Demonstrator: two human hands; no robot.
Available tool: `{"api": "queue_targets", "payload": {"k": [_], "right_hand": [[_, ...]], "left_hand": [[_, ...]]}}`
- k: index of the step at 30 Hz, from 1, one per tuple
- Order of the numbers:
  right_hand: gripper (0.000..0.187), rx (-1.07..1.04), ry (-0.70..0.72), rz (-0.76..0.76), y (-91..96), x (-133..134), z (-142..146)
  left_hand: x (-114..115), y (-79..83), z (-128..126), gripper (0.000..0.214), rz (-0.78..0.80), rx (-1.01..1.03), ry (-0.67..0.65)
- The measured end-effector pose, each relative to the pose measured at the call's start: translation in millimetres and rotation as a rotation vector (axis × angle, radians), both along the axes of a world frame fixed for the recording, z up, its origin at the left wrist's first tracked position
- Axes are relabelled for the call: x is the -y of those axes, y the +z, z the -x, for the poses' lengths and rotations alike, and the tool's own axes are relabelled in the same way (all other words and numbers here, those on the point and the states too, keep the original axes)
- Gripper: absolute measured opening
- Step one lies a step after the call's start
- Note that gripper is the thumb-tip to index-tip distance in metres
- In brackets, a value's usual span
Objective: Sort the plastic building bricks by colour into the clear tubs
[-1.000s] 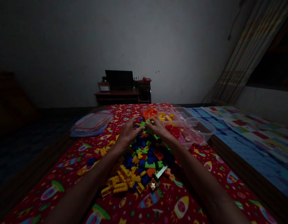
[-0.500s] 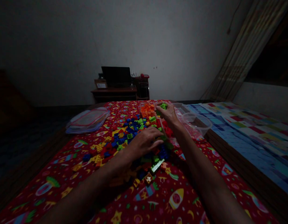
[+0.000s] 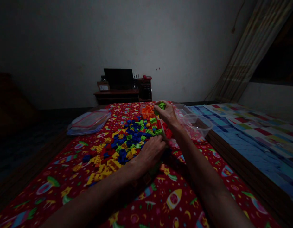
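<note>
Loose plastic building blocks (image 3: 134,133) in blue, yellow, green and red lie in a wide pile on the red patterned cloth (image 3: 89,202). Raised at the far end of the pile, my right hand (image 3: 168,113) is closed around several green building blocks (image 3: 162,105). My left hand (image 3: 154,151) is low at the pile's right side, fingers curled downward; its fingertips are in shadow, so what they grip, if anything, is hidden. Orange blocks (image 3: 147,111) sit in a clear container beyond my right hand. Red blocks (image 3: 168,131) lie just under my right wrist.
A clear round tub (image 3: 204,124) and another clear plastic container (image 3: 184,110) stand at the right. Stacked clear lids (image 3: 88,122) rest at the left edge. Beyond are a desk (image 3: 116,93) with a dark screen (image 3: 119,78), and checked bedding (image 3: 251,133) on the right.
My right hand, still holding the green blocks, has shifted slightly left. My left hand has moved down and right, its fingers now curled, uncovering more of the pile.
</note>
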State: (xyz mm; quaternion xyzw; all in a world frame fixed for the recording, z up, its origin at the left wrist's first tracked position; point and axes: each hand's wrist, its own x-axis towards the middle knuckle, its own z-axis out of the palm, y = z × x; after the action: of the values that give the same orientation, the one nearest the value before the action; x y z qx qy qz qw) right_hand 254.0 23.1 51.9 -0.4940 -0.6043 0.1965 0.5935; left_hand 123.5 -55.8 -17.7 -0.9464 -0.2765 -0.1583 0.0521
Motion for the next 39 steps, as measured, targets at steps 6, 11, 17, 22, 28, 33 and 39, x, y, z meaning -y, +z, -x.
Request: {"api": "queue_targets", "payload": {"k": [6, 11, 17, 22, 28, 33, 39], "right_hand": [[0.020, 0.040, 0.042, 0.020, -3.1, 1, -4], [0.016, 0.228, 0.115, 0.048, -9.9, 1, -1], [0.016, 0.524, 0.305, 0.029, -26.4, 1, 13], [0.032, 0.568, 0.413, 0.102, -36.3, 0, 22], [0.034, 0.474, 0.316, 0.100, -34.8, -1, 24], [0.038, 0.221, 0.202, 0.259, -20.9, 3, 12], [0.027, -0.114, 0.186, 0.299, -11.9, 8, -2]], "left_hand": [[-35, 23.6, 31, 0.011, 0.250, 0.293, 0.043], [-59, 40.2, 49, 0.020, 0.307, 0.433, 0.279], [-71, 37.7, 59, 0.023, 0.367, 0.650, 0.413], [-84, 27.9, 60, 0.031, 0.431, 0.808, 0.459], [-85, 39.3, 69, 0.024, 0.437, 0.773, 0.360], [-62, 46.3, 60, 0.015, 0.250, 0.476, 0.185], [-41, 16.9, 25, 0.017, 0.066, 0.093, -0.126]]}}
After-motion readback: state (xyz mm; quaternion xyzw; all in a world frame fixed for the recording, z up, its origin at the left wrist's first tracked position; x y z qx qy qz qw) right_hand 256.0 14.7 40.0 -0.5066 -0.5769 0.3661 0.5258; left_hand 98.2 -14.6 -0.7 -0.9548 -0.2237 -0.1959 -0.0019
